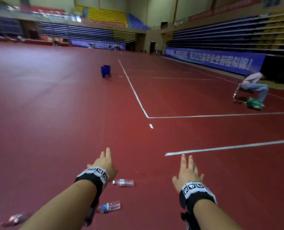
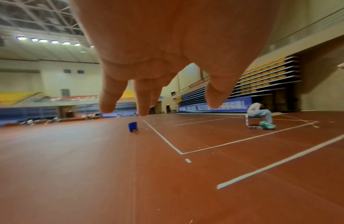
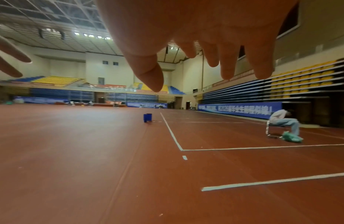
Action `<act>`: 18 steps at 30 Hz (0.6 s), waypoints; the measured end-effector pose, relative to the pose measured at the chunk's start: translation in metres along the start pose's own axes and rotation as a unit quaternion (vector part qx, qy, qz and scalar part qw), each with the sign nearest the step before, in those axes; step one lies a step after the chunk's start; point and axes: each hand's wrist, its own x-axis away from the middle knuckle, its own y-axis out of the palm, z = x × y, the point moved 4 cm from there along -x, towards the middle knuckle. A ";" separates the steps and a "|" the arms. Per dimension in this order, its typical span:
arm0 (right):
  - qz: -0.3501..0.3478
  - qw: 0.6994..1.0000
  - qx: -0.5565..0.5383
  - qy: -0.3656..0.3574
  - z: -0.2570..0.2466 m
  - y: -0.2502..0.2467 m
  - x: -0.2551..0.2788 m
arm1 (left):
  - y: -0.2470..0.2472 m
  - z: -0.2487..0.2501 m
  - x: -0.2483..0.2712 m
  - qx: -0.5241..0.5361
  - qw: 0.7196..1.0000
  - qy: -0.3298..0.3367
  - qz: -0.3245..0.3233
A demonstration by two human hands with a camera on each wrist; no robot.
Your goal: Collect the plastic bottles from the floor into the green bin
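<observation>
Three plastic bottles lie on the red floor in the head view. A clear one with a white cap lies just right of my left wrist. A second clear one with a blue label lies nearer, and a blurred crushed one is at the bottom left. My left hand and right hand reach forward above the floor, fingers straight and spread, holding nothing. Both wrist views show my left hand and right hand empty. No green bin is in view.
A small blue container stands far ahead by a white court line. At the right a person sits on a chair with a green bag at their feet. Stands and banners ring the hall.
</observation>
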 end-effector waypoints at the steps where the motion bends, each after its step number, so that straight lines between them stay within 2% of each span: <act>1: -0.001 1.000 0.001 -0.014 -0.012 -0.003 -0.028 | -0.006 0.001 -0.017 0.008 1.000 -0.021 0.004; 5: -0.032 0.995 0.024 -0.090 -0.072 0.011 -0.118 | -0.016 -0.018 -0.085 0.036 0.994 -0.102 0.012; 10: -0.088 0.980 0.064 -0.169 -0.134 0.062 -0.177 | 0.000 -0.059 -0.155 0.063 0.982 -0.176 0.003; 14: -0.083 0.977 0.101 -0.171 -0.170 0.077 -0.247 | -0.004 -0.074 -0.234 0.089 0.979 -0.182 0.000; 18: -0.050 0.985 0.101 -0.128 -0.220 0.064 -0.324 | -0.030 -0.082 -0.323 0.112 0.982 -0.152 0.001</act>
